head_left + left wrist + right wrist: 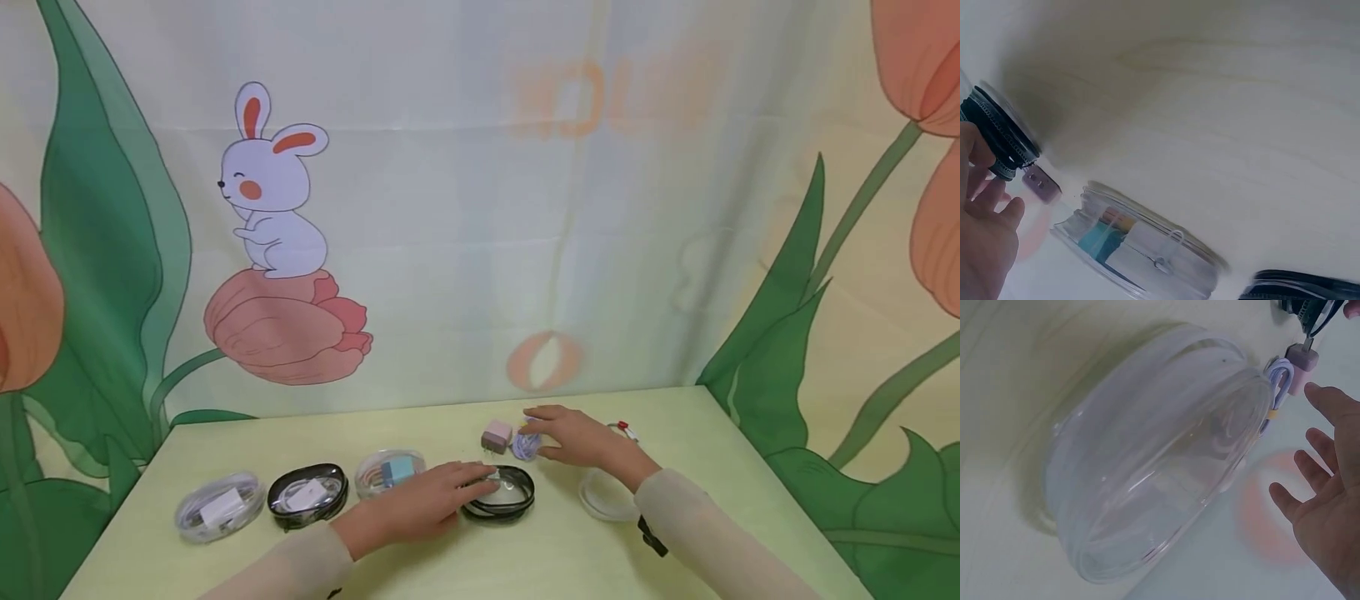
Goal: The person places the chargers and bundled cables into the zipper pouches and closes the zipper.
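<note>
My left hand (427, 504) reaches over the near-left side of a clear case with a black zip rim (517, 510), its fingers extended across the top. In the left wrist view the fingers overlap the black zip band (999, 128). Just behind that case stands a pink plug charger (496, 436), prongs showing. My right hand (581, 437) has its fingers spread, fingertips right at a bundled lilac cable (527, 446) beside the charger. Below the right forearm lies a clear case with a whitish rim (1147, 469), partly hidden by the sleeve in the head view.
Further left sit a clear case with a blue charger (397, 471), a black-rimmed case (307, 496) and a clear case with a white charger (221, 507). A small red-and-white item (623, 428) lies beyond the right wrist. A printed curtain (450, 208) hangs behind the table.
</note>
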### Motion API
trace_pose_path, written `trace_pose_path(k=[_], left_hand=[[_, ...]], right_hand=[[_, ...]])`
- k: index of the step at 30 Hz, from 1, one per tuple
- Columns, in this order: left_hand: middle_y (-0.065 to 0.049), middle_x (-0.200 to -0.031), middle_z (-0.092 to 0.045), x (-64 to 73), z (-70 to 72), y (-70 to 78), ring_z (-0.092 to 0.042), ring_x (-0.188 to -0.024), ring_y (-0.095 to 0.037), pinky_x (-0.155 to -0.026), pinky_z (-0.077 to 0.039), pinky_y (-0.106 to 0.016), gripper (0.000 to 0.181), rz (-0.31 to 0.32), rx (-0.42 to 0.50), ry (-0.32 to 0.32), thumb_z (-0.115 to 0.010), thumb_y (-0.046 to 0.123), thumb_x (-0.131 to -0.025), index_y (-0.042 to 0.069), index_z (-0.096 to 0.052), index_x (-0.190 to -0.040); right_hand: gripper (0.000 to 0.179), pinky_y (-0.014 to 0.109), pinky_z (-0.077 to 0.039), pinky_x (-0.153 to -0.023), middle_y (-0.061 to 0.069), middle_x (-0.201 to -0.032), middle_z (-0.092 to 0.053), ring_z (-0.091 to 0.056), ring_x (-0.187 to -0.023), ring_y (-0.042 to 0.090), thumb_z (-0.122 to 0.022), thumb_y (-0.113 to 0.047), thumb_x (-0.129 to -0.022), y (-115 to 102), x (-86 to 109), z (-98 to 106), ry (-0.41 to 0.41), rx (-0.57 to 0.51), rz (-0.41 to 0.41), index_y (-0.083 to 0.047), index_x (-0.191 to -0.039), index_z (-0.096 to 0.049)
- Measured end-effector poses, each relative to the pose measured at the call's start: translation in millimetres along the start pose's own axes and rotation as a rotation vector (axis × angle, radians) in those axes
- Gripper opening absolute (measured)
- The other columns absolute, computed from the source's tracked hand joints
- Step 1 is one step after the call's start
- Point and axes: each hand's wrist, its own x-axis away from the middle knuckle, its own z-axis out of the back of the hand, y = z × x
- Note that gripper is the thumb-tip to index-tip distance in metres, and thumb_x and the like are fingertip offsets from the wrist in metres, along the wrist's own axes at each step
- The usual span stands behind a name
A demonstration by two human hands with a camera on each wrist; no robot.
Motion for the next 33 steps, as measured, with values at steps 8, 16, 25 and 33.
trace_pose_path(k=[8,16,25,33], left_hand=[[-0.007,-0.139,-0.059,-3.6,-0.6,4.5,-0.058,-0.12,-0.021,-0.095,-0.053,-0.035,0.042,0.018,-0.127,-0.006,-0.065,0.022,-0.101,0.012,-0.058,-0.141],[0.002,-0.115,-0.059,-16.3,1.1,9.3,-0.054,-0.101,-0.015,-0.078,-0.05,-0.033,0.045,0.165,-0.113,0.019,-0.058,0.053,-0.1,0.017,-0.064,-0.126],[-0.007,-0.16,-0.035,-25.2,-1.3,-4.9,-0.036,-0.144,-0.028,-0.114,-0.038,-0.05,0.069,0.209,0.101,-0.128,-0.051,0.055,-0.101,0.02,-0.034,-0.157],[-0.009,-0.17,-0.01,-30.0,-5.8,-14.2,-0.013,-0.155,-0.035,-0.12,-0.026,-0.053,0.071,0.103,0.216,-0.299,-0.048,0.037,-0.103,0.029,-0.014,-0.164]], right_hand=[[0.042,0.056,-0.045,-0.106,0.02,-0.152,-0.049,-0.047,-0.138,0.039,-0.071,-0.016,-0.096,3,1.6,1,-0.019,0.016,-0.004,-0.011,-0.137,-0.063],[0.042,0.055,-0.046,-0.105,0.021,-0.15,-0.05,-0.048,-0.137,0.039,-0.072,-0.014,-0.096,10,1.1,-1,-0.018,0.018,0.006,-0.009,-0.137,-0.063],[0.048,0.053,-0.04,-0.111,0.018,-0.154,-0.046,-0.043,-0.141,0.039,-0.068,-0.014,-0.098,15,-8.5,-5,-0.086,-0.056,-0.077,-0.006,-0.144,-0.056],[0.053,0.052,-0.034,-0.116,0.015,-0.156,-0.044,-0.04,-0.144,0.037,-0.068,-0.016,-0.098,19,-17.3,-9,-0.134,-0.085,-0.158,-0.004,-0.147,-0.052]])
